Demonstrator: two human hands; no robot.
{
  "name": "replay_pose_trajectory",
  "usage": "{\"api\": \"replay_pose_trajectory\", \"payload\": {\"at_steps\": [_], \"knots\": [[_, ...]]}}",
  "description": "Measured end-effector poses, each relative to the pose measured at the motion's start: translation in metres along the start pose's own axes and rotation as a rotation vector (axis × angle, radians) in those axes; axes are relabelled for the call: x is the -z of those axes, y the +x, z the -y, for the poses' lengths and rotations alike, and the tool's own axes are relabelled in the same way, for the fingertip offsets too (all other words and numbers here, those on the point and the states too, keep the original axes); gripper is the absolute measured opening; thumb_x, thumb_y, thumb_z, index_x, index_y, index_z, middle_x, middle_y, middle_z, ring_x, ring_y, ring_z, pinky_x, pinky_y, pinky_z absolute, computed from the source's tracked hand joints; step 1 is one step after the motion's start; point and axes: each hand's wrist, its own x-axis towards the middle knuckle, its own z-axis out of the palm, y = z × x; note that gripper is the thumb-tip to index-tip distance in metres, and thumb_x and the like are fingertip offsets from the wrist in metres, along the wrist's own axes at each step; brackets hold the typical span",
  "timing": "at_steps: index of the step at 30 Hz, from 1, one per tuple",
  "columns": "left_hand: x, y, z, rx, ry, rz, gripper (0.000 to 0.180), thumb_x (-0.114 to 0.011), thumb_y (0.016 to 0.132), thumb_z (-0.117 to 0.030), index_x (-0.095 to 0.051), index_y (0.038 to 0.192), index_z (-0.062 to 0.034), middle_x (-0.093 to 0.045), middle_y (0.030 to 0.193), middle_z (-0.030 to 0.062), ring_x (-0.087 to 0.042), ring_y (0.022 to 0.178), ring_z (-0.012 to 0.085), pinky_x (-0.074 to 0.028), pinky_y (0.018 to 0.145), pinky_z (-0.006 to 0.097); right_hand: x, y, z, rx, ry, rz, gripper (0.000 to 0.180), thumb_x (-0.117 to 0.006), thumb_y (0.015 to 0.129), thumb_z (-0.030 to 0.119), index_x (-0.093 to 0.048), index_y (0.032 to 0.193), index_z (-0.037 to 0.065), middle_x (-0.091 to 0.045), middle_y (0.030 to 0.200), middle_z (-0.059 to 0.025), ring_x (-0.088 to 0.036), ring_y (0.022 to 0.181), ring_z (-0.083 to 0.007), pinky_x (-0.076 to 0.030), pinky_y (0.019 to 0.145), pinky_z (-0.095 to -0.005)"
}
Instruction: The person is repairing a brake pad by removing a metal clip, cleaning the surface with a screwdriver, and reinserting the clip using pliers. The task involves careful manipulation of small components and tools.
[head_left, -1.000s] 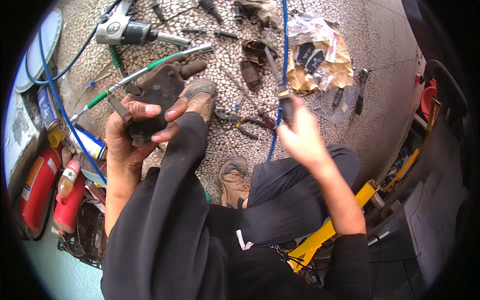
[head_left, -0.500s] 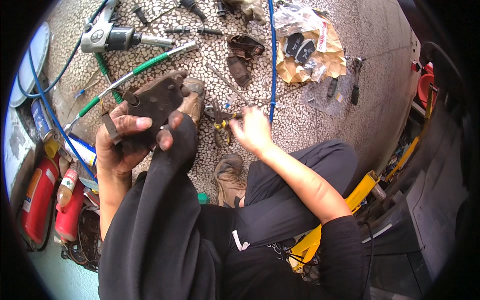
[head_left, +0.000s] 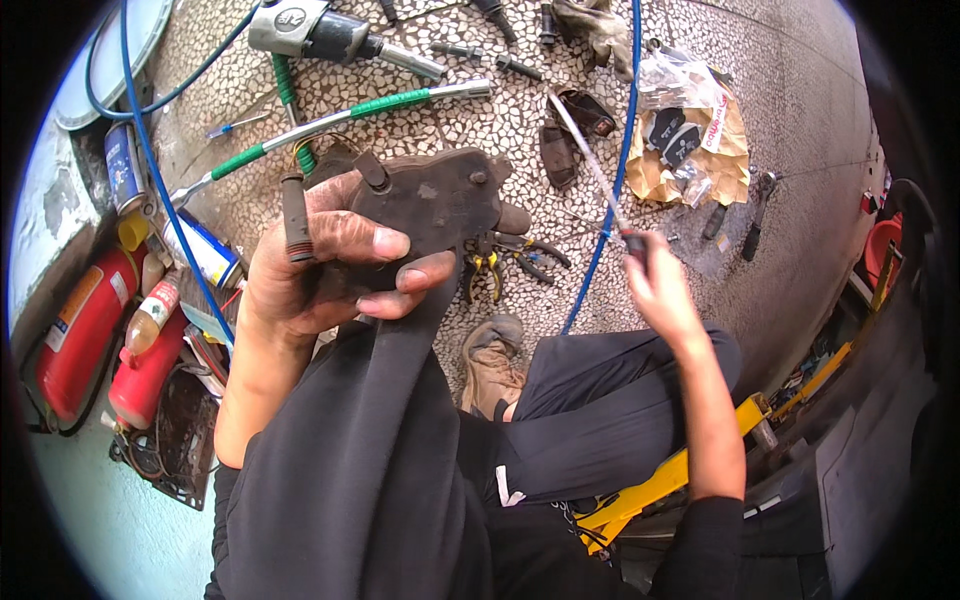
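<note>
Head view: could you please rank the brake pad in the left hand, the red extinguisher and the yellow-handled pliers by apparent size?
1. Brake pad, though it is nearest the camera.
2. Red extinguisher.
3. Yellow-handled pliers.

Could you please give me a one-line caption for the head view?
Left hand grips a worn brake pad; right hand holds a thin tool.

We take the blue hose (head_left: 606,215) as our landmark. Left of it, the floor is crowded: pliers (head_left: 500,262), worn brake pads (head_left: 570,135), a green-handled wrench (head_left: 330,122) and an impact gun (head_left: 320,32) block any low pass. Right of it, beyond the paper with new pads (head_left: 690,150), the pebbled floor (head_left: 800,90) lies open. Our raised left hand (head_left: 320,270) with its brake pad (head_left: 430,205) screens the floor just left of the hose.
</note>
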Motion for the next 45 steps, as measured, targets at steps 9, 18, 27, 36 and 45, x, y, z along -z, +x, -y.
{"api": "replay_pose_trajectory", "payload": {"at_steps": [9, 18, 27, 36, 45], "knots": [[-0.007, 0.006, 0.002, 0.020, 0.203, -0.149, 0.072, -0.063, 0.070, -0.009, -0.043, 0.137, 0.0095, -0.059, 0.099, 0.0191, -0.043, 0.065, 0.0126, -0.030, 0.042, 0.020, 0.161, -0.069, 0.122, 0.456, -0.166, -0.124, 0.047, -0.071, 0.065, 0.009, -0.070, 0.110, -0.003, -0.065, 0.080, -0.0147, -0.062, 0.066, -0.0245, -0.047, 0.062, -0.0310], [-0.005, 0.002, 0.005, -0.051, 0.165, -0.142, 0.057, -0.062, 0.081, 0.000, -0.047, 0.136, 0.0061, -0.057, 0.087, 0.0161, -0.047, 0.068, 0.0131, -0.034, 0.050, 0.022, 0.160, -0.076, 0.138, 0.454, -0.178, -0.128, 0.054, -0.070, 0.055, 0.007, -0.074, 0.108, 0.001, -0.061, 0.071, -0.0098, -0.059, 0.058, -0.0209, -0.044, 0.054, -0.0287], [-0.006, 0.002, 0.004, -0.049, 0.256, -0.251, 0.063, -0.064, 0.074, -0.001, -0.046, 0.135, 0.0089, -0.065, 0.089, 0.0216, -0.057, 0.067, 0.0176, -0.037, 0.046, 0.023, 0.157, -0.084, 0.151, 0.432, -0.239, -0.134, 0.055, -0.071, 0.053, 0.004, -0.075, 0.108, 0.004, -0.059, 0.070, -0.0082, -0.058, 0.057, -0.0198, -0.044, 0.052, -0.0290], [-0.005, 0.000, 0.003, -0.037, 0.313, -0.248, 0.063, -0.063, 0.074, 0.001, -0.045, 0.134, 0.0081, -0.066, 0.094, 0.0222, -0.060, 0.066, 0.0181, -0.039, 0.047, 0.024, 0.157, -0.087, 0.154, 0.426, -0.190, -0.089, 0.059, -0.072, 0.055, -0.001, -0.073, 0.113, 0.005, -0.060, 0.072, -0.0085, -0.059, 0.057, -0.0197, -0.045, 0.052, -0.0295], [-0.012, 0.002, 0.007, -0.067, 0.338, -0.324, 0.065, -0.061, 0.075, 0.000, -0.044, 0.136, 0.0081, -0.062, 0.085, 0.0155, -0.051, 0.060, 0.0140, -0.036, 0.048, 0.023, 0.161, -0.090, 0.159, 0.443, -0.237, -0.041, 0.060, -0.072, 0.057, -0.002, -0.071, 0.116, 0.005, -0.061, 0.076, -0.0099, -0.059, 0.058, -0.0202, -0.047, 0.051, -0.0301]]}}
